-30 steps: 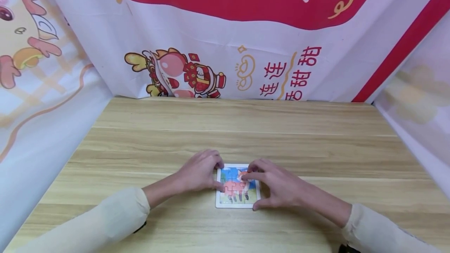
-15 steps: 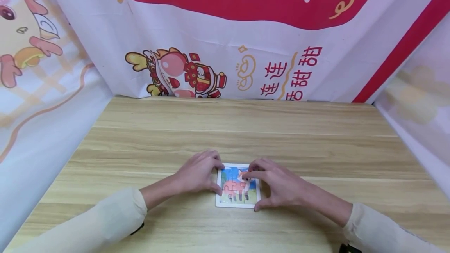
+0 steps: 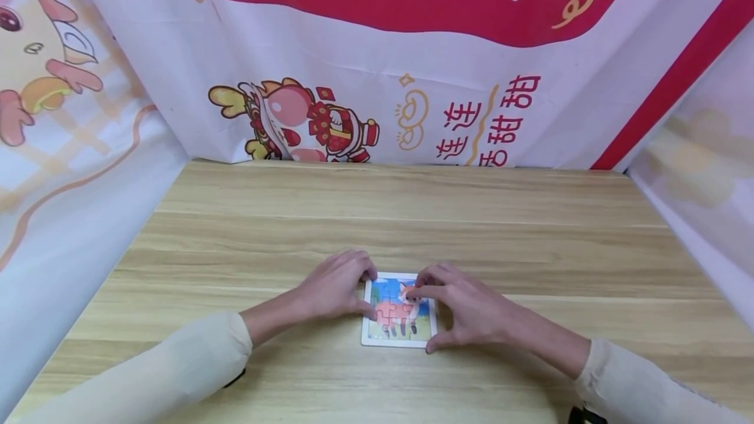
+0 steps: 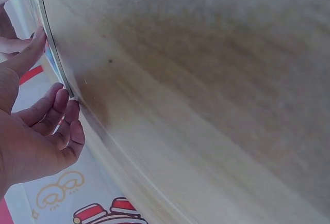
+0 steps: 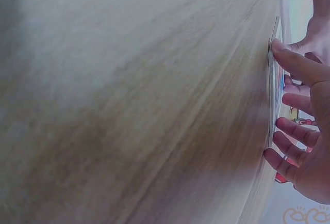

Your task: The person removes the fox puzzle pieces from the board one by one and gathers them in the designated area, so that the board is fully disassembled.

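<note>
A small square jigsaw puzzle (image 3: 391, 311) with a fox picture lies flat on the wooden table in a white frame. At its left side, my left hand (image 3: 332, 292) holds the frame, fingers bent at the far left corner and thumb on the left part of the picture. My right hand (image 3: 474, 313) spans the right side: thumb at the near right corner, index fingertip on the fox's head, other fingers by the far right corner. In the left wrist view the puzzle (image 4: 55, 59) appears edge-on. The right hand's fingers hide part of the picture's upper right.
The wooden table (image 3: 283, 208) extends around the puzzle on all sides. Behind it hangs a white and red printed cloth (image 3: 330, 38), with more cloth at the left (image 3: 88, 228) and right (image 3: 695, 201) edges.
My left thumb slid a little toward me along the puzzle's left side, then back up onto the picture. The right hand and the puzzle have hardly moved.
</note>
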{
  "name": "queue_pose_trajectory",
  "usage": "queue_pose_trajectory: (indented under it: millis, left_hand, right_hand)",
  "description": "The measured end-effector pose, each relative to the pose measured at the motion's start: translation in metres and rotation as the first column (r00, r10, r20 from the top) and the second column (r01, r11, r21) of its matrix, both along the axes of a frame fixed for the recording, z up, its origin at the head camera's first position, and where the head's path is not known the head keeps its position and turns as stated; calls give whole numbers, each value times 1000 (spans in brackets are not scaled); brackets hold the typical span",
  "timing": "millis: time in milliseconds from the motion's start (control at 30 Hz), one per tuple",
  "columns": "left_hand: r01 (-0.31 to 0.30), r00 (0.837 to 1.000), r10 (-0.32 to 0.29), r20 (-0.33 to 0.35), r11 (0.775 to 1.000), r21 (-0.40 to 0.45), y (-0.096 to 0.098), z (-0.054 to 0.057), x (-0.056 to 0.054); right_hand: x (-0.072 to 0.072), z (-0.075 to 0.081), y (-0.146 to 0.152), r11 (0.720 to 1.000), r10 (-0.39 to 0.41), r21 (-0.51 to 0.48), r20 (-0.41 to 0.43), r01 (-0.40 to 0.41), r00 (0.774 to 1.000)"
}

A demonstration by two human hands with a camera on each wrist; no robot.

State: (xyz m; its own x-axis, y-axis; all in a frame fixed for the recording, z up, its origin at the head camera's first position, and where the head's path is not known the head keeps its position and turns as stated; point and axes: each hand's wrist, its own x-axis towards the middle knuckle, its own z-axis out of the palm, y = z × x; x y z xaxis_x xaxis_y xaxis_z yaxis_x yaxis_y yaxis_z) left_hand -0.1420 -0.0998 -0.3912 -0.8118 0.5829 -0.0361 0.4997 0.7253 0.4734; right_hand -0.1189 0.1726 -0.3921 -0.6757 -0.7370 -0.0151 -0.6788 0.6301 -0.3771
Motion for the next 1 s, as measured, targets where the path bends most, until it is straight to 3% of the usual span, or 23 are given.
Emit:
queue_pose_trajectory:
  millis: [300, 1000]
  left_hand:
    - [-9, 999, 9, 43, 1000, 10, 2, 2, -3]
    - [-3, 998, 1, 63, 1000, 26, 0, -2, -6]
  right_hand:
    - [0, 2, -1, 1000, -2, -2, 6, 2, 1000]
    - [-1, 2, -1, 1000, -14, 22, 34, 14, 999]
